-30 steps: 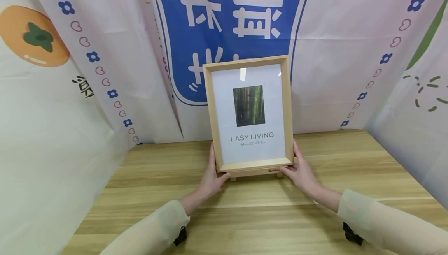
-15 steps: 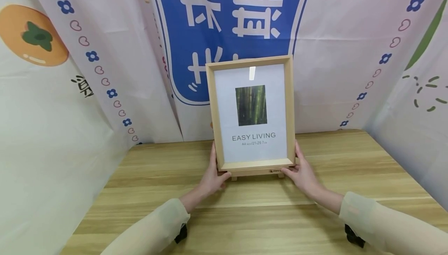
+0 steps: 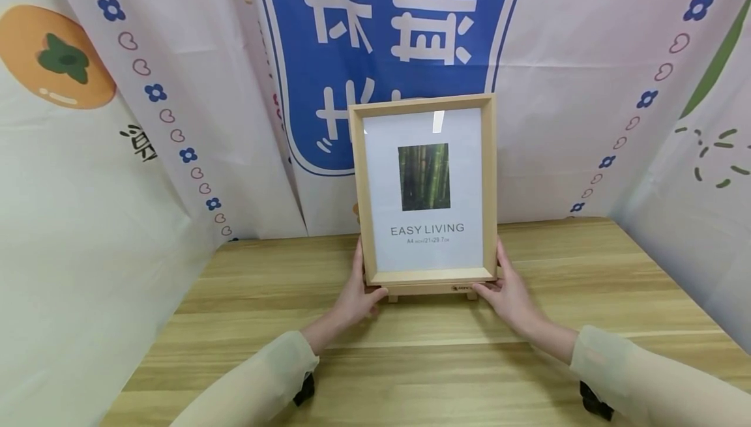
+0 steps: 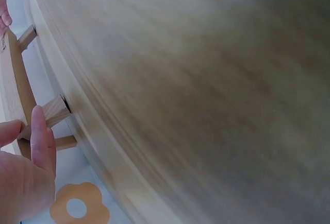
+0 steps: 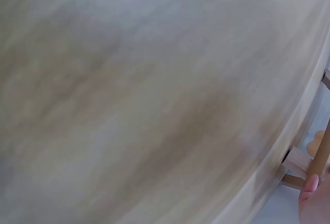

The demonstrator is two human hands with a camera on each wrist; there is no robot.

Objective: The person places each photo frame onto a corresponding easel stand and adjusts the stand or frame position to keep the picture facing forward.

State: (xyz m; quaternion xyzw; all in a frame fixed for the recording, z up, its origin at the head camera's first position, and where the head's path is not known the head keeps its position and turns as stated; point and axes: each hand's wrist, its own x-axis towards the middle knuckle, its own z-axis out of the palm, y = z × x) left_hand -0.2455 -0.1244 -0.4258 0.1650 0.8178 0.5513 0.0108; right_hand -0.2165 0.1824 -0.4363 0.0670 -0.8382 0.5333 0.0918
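Observation:
A light wood picture frame [image 3: 424, 244] with a bamboo print and the words "EASY LIVING" stands nearly upright on a small wooden tabletop easel [image 3: 422, 289]. My left hand [image 3: 353, 295] grips the easel's left end, thumb at the front of the ledge and fingers up along the frame's side. At the right end, my right hand [image 3: 512, 295] holds it in the same way. The left wrist view shows the left hand [image 4: 26, 185] around the ledge [image 4: 15, 74] near its legs. Only part of the right hand [image 5: 315, 206] shows beside the easel [image 5: 320, 154] in the right wrist view.
The easel's feet are on a wood-grain table [image 3: 434, 362], towards its back edge. A white printed cloth [image 3: 551, 153] with a blue sign hangs close behind the frame. Pale cloth walls [image 3: 76, 251] flank the table on both sides.
The frame and easel have turned slightly, and the frame's top has shifted a little to the right, so it stands straighter. Both hands keep their hold and hardly move.

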